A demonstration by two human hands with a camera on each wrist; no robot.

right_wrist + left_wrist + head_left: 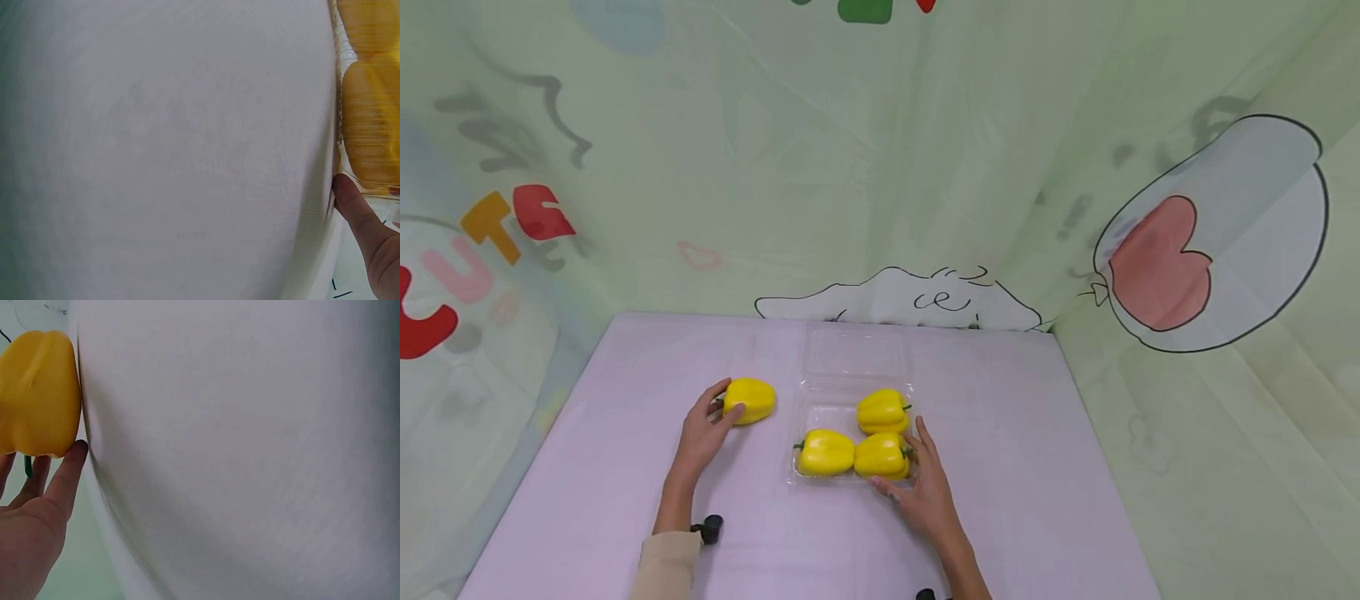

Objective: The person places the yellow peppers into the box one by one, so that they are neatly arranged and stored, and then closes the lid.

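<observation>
A yellow bell pepper [750, 400] with a green stem lies at the left, between the thumb and fingers of my left hand [702, 429]. In the left wrist view, fingers of that hand reach under the stem end of the pepper [40, 394]. A clear plastic box [831, 417] has three more yellow peppers inside: one at the front left [826, 452], one at the front right [880, 456], one at the back right [882, 411]. My right hand [925, 483] holds the box's front right corner, thumb at the front rim and fingers along the right side.
The box's clear lid [855, 352] lies folded back behind it, near the table's far edge. A pale lilac cloth covers the table [1022, 467]. Printed pale green curtains [880, 150] stand around its back and sides.
</observation>
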